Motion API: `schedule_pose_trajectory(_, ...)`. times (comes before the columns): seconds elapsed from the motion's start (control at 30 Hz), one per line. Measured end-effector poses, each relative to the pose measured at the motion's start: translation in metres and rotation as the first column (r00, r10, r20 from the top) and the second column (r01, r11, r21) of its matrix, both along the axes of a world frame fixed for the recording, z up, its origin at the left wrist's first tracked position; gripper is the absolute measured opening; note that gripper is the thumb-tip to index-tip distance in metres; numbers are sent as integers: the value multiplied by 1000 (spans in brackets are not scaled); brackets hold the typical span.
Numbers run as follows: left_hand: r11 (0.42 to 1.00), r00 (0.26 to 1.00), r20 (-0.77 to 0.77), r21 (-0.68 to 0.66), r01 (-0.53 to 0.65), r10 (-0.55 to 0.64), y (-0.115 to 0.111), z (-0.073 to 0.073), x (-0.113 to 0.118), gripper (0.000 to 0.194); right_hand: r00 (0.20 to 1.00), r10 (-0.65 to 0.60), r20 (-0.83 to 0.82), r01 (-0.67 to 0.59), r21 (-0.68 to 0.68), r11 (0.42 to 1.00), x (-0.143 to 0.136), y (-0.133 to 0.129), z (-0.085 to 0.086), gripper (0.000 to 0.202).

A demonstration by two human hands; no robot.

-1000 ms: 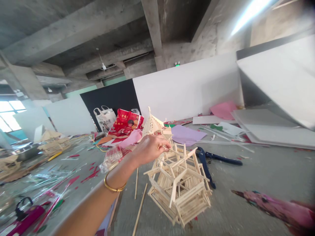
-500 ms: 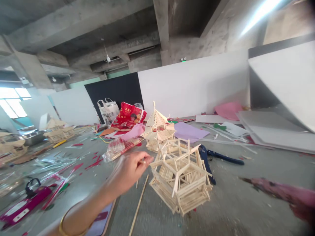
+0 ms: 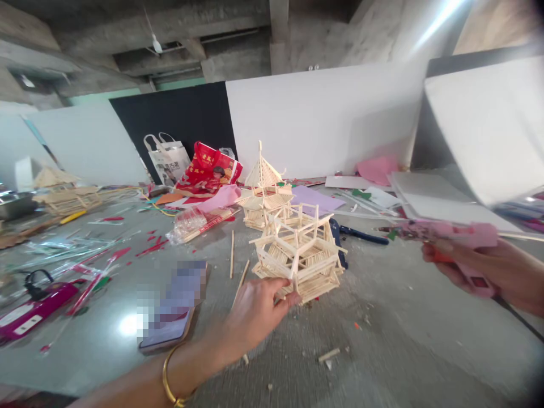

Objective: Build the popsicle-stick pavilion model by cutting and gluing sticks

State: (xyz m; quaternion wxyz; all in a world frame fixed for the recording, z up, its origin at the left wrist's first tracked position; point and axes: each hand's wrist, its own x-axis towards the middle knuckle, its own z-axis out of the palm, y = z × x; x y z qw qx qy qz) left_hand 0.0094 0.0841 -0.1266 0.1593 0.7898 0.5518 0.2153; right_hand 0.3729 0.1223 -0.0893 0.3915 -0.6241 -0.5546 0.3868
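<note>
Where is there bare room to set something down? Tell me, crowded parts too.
Largest: grey tabletop right of the left hand, below the glue gun in the right hand; small scraps border it. Smaller: between phone and power strip. Crowded: behind the open stick frame, with another stick model, purple paper and bags.

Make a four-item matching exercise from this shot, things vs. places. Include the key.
Things
1. pink glue gun
2. left hand
3. power strip
4. red bag

Places
A. at the picture's left edge
B. in front of the black panel
C. in the right hand
D. at the near side of the stick frame

Pairs: 1-C, 2-D, 3-A, 4-B
</note>
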Motion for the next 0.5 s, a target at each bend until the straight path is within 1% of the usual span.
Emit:
schedule_pose_trajectory(0.07,999,999,40,-32,13,-12,0,-2,3,38,998,49,-39,-50,-12,999,0,-5,0,52)
schedule_pose_trajectory(0.13,999,998,64,-45,4,-1,-1,-3,7,37,995,70,-73,-70,-10,997,-3,-10,-1,48)
schedule_pose_trajectory(0.27,996,993,111,-77,-39,47,-1,-5,13,40,994,54,-91,-56,-19,998,-14,-17,-2,46)
schedule_pose_trajectory(0.4,996,983,175,-80,-39,52,1,-7,16,37,996,17,-92,-23,-63,998,-14,-18,-8,52)
schedule_pose_trajectory(0.5,997,979,200,-78,-29,44,0,-7,12,35,995,14,-95,-22,-79,997,-14,-17,-13,55)
